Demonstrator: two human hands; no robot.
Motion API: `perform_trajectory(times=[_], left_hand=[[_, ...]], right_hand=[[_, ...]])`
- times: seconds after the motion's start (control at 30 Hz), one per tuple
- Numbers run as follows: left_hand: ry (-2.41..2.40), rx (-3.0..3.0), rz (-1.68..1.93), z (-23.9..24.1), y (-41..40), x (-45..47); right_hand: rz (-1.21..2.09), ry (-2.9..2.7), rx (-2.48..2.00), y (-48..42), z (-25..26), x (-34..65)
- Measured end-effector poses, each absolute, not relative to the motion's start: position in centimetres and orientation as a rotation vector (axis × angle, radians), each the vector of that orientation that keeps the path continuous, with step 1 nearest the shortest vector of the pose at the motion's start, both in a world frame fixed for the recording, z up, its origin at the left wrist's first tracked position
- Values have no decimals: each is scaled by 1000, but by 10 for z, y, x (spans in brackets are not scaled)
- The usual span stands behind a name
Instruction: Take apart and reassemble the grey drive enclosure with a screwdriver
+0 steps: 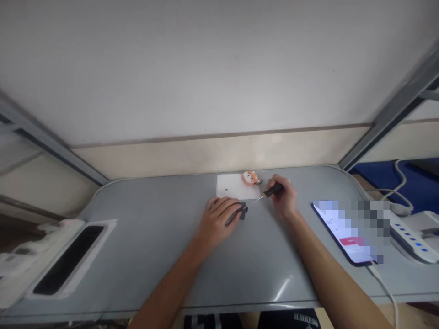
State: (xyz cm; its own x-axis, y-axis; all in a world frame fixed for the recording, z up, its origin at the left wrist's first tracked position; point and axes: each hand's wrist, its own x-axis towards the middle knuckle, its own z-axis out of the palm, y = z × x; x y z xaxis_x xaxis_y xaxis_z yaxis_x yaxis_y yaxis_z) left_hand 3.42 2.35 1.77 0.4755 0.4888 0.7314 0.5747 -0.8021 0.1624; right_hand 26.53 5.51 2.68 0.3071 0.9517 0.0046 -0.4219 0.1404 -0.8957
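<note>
Fingers of my left hand (221, 214) are closed over a small dark grey block-like part (243, 211) on the grey table; the hand hides much of it, so its kind cannot be made out. In my right hand (284, 198) is a screwdriver (273, 189) with a black handle and a thin metal shaft. Its shaft points left and down toward the grey part, the tip close to its right end; whether they touch I cannot tell. Just beyond the hands lies a white sheet of paper (228, 183) with a tiny dark speck on it. An orange and white animal-faced case (250, 177) rests on the paper's right side.
A lit phone (346, 237), partly pixelated, lies at the right with a white cable plugged in. Power strips (411, 242) stand at both sides. At the left, a dark phone (70, 260) lies on white paper. A wall and metal frame posts (391, 105) bound the table.
</note>
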Motion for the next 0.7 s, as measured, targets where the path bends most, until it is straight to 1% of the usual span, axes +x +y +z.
perform_trajectory(times=[0.2,0.5,0.7], left_hand=[[-907,-2629,-1199,13,25,31],[-905,-2629,-1173,14,24,31],[-911,-2639,-1196,13,25,31]], right_hand=[[1082,-749,-1011,55,26,265],[1089,-691,-951,56,26,268],[989,-598,-1059,61,20,264]])
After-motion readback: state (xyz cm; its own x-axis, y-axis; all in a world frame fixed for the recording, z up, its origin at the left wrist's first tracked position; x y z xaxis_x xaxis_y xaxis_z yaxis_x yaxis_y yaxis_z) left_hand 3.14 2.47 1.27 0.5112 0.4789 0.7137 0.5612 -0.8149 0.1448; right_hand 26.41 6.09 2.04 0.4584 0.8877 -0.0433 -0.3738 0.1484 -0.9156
